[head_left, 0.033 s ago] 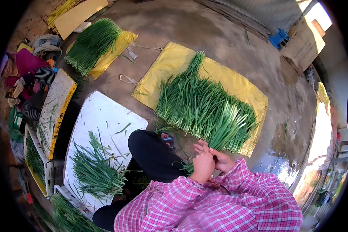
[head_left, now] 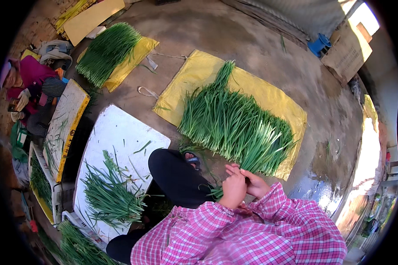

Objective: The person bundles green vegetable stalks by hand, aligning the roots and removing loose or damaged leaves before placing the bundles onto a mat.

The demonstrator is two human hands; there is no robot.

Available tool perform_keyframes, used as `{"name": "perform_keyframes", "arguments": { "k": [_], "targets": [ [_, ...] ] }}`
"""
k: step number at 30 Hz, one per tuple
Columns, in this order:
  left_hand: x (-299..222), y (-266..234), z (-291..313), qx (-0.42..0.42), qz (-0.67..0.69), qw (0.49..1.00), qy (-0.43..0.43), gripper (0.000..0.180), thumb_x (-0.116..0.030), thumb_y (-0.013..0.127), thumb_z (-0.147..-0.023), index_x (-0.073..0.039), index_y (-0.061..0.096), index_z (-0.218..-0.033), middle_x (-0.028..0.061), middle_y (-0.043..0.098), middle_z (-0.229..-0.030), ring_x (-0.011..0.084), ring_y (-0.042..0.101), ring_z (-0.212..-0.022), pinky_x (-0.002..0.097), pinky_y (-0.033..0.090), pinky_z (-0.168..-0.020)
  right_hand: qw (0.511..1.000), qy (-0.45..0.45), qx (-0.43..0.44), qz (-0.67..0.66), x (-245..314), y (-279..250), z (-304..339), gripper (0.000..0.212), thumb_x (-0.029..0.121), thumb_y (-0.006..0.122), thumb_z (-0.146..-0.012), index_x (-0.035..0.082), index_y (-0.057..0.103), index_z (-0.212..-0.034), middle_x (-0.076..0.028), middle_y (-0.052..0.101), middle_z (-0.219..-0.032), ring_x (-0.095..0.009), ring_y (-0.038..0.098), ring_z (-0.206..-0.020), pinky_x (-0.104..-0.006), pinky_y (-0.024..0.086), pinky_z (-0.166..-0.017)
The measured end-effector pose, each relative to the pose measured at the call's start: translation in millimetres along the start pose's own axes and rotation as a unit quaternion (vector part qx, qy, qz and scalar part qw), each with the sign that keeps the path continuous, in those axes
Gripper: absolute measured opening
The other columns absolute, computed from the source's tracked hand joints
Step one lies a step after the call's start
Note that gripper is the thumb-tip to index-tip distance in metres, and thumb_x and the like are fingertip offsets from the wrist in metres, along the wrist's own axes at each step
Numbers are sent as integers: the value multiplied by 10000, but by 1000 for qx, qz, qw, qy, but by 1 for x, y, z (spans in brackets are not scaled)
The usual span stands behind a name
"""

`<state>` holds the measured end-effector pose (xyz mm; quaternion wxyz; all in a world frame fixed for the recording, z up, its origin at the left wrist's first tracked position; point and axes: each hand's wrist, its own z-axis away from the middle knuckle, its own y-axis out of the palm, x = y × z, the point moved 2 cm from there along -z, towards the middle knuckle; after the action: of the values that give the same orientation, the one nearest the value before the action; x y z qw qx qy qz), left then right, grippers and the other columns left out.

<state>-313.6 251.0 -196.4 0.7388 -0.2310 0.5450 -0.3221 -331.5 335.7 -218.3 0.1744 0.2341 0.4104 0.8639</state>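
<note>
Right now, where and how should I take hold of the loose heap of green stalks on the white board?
Probably around the lower-right end of the loose green stalks, coming from the right, the wearer's side: there the stalks seem packed closer together, while the other ends fan out loosely across the white board toward the upper left.

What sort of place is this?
Probably a vegetable work area, perhaps a shed: long green leafy stalks heaped on a flat yellow woven sack, more on a white flat board, and a partly wet brown floor.
</note>
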Motion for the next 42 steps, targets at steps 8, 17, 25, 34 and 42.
{"name": "perform_keyframes", "arguments": {
  "k": [8,17,25,34,42],
  "targets": [
    [8,-100,30,-103,93,981,132,468,-178,647,-694,68,452,-1042,200,561,-909,307,554,-860,351,435,-741,972,-40,-172,-155,82,-100,-40,187,16,469,-777,-63,476,-946,-149,520,-1003,-232,516,-929,-321,452,-797],
    [156,-144,101,-542,232,764,-263,116,-72,403,-857,18,457,-905,79,545,-701,120,496,-637,243,396,-631,900,-81,-315,290,259,-132,-209,234,230,616,-744,56,530,-613,-44,524,-577,-158,512,-527,-342,454,-502],
    [172,-123,45,-545,131,722,-406,231,-97,544,-790,76,490,-934,210,548,-914,234,545,-812,296,444,-703,871,-84,-350,335,328,-170,-353,194,189,626,-699,39,539,-612,-67,531,-554,-168,498,-437,-322,426,-429],
    [193,-104,-3,-536,53,749,-387,110,-74,585,-757,-8,509,-803,60,513,-587,144,512,-535,241,421,-499,818,-135,-432,356,375,-183,-419,165,147,585,-704,-4,548,-759,-80,569,-641,-179,544,-505,-313,445,-465],
    [203,-91,-21,-554,148,724,-385,77,-41,411,-858,19,436,-900,66,476,-618,115,447,-571,214,382,-552,788,-132,-430,420,391,-228,-455,163,168,563,-729,11,525,-753,-77,543,-603,-186,528,-492,-315,456,-472]
  ]
}}
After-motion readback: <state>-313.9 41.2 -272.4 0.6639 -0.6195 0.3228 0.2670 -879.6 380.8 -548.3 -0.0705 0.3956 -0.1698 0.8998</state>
